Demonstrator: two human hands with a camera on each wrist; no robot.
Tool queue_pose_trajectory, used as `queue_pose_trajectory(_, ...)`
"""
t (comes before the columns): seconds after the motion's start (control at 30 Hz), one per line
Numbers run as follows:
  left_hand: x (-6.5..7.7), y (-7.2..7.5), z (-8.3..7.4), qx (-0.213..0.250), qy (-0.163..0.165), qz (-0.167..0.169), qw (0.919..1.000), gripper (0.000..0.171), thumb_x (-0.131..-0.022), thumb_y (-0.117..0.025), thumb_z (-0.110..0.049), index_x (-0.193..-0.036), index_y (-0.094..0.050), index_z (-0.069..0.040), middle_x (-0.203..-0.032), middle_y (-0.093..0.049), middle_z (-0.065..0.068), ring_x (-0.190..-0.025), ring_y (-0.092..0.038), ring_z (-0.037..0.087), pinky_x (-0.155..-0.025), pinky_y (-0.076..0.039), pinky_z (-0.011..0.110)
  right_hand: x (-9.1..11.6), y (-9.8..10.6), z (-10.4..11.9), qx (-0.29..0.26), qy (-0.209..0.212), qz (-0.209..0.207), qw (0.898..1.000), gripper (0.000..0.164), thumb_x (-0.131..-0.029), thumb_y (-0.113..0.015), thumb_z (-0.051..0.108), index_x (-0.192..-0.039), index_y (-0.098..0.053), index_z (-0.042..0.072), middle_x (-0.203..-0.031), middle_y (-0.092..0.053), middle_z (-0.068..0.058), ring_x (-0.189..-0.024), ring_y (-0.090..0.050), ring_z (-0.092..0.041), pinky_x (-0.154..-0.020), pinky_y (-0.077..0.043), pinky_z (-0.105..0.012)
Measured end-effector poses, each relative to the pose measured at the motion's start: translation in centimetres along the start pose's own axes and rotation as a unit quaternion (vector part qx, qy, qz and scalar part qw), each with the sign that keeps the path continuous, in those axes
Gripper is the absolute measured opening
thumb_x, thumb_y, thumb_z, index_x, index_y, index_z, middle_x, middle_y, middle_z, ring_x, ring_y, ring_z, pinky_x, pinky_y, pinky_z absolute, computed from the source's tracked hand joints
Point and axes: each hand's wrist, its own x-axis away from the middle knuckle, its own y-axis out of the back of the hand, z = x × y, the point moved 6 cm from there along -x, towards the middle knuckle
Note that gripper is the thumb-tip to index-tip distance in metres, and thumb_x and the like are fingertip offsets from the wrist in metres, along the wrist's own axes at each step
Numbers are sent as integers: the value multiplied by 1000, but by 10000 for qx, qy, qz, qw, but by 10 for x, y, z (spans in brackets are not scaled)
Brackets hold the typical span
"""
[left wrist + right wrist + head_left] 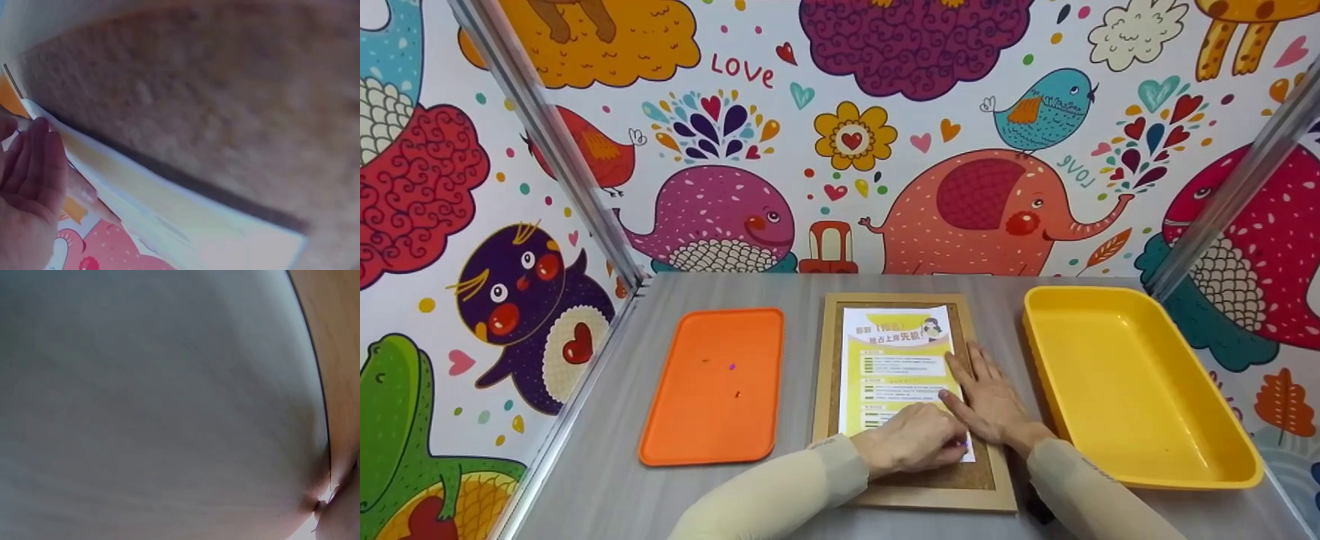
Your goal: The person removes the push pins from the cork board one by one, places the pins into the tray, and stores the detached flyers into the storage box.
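A printed yellow-and-white paper sheet (904,362) lies on a wood-framed corkboard (937,497). At the sheet's lower right corner my left hand (913,441) pinches a small purple pushpin (963,447), most of it covered by the fingers. My right hand (988,401) rests flat with fingers spread across the sheet's right edge and the board's frame. The left wrist view has the left hand (31,194) with bent fingers beside the sheet (225,230), over bare cork (197,101). In the right wrist view, mostly grey tabletop and the board's wooden edge (332,354) appear.
To the left lies an orange tray (712,427) with a few tiny coloured pins, one of them a purple pin (732,367). A deep yellow bin (1132,390) stands close by the right forearm. Cartoon-printed walls (840,187) with metal posts enclose the grey table (799,360).
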Motion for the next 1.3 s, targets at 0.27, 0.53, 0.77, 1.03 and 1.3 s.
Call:
queue_pose_trajectory(0.27,19,14,21,216,33,-328,9992,10,-97,-76,-30,-98,-83,-23,-84,-77,-12,-64,-59,-4,-60,-43,9,0,-1,0,23,-131,98,9999,76,-106,-48,59,-167,-34,15,-174,-10,-28,-160,-12,-49,-122,-22,-69)
queue_pose_trajectory(0.53,32,30,41,283,210,-597,9976,9,-96,-77,-26,-99,-83,-20,-91,-79,-9,-76,-70,0,-70,-50,9,0,-2,-1,62,-200,50,9998,77,-106,-47,61,-166,-35,16,-174,-10,-27,-160,-13,-48,-120,-23,-72)
queue_pose_trajectory(0.77,49,44,62,442,529,-807,9944,7,-93,-78,-21,-95,-82,-16,-89,-79,-6,-77,-72,4,-70,-52,11,0,-3,0,64,-249,94,9996,78,-106,-46,63,-167,-33,17,-175,-9,-25,-160,-12,-48,-119,-23,-73)
queue_pose_trajectory(1.03,77,54,91,657,1209,-977,9857,8,-90,-78,-17,-96,-82,-12,-89,-79,-2,-77,-72,7,-70,-54,14,-1,1,1,-19,-241,90,9997,78,-106,-47,62,-167,-32,16,-175,-7,-25,-160,-11,-49,-122,-20,-71)
queue_pose_trajectory(1.3,116,65,119,851,1760,-1299,9721,11,-90,-79,-16,-98,-83,-10,-88,-77,-1,-73,-66,9,-65,-53,19,0,0,1,-6,-301,131,9995,79,-106,-45,63,-168,-31,16,-175,-6,-24,-160,-11,-49,-119,-21,-74)
